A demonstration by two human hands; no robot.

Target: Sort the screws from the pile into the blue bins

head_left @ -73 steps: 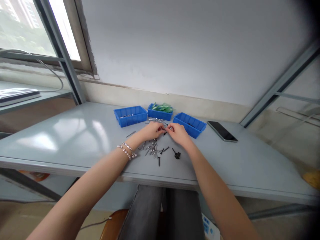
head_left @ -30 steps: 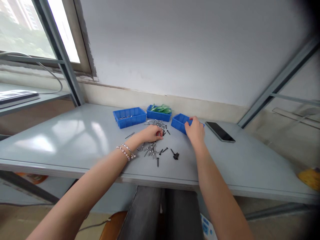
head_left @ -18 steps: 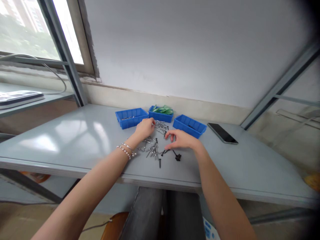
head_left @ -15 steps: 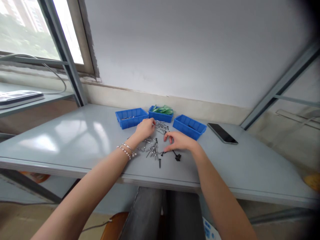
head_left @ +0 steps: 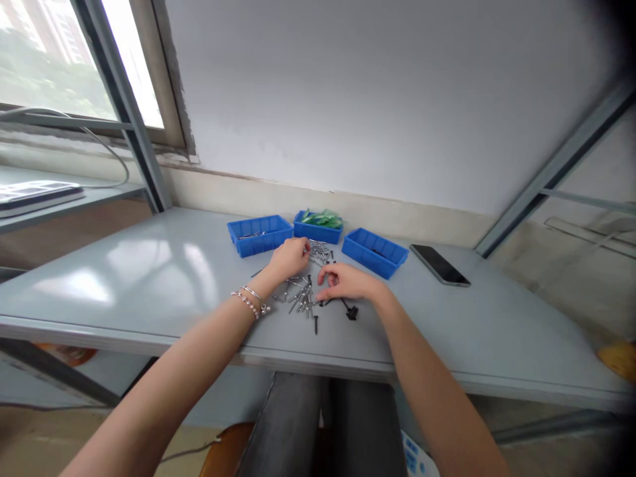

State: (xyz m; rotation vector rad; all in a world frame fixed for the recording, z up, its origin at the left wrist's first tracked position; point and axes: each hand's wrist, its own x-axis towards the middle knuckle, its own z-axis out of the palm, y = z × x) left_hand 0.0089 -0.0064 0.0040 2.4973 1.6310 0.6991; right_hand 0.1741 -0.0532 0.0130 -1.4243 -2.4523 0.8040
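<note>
My left hand rests at the far heap of silver screws, its fingers bent and pressed together. Whatever sits between those fingertips is hidden. My right hand hovers just right of the near heap of silver screws, palm side down. Its thumb and index finger are apart, with nothing visible between them. By the right thumb are a few black screws, and a small bunch of black screws is under the wrist. One black screw lies alone nearer the table's front edge.
Along the back stand a left blue bin with some silver pieces, a middle blue bin with green plastic, and a right blue bin with dark pieces. A phone lies to the right on the grey table.
My right hand has shifted slightly left toward the silver screws. The left hand stays at the far heap. The whole view has moved a little.
</note>
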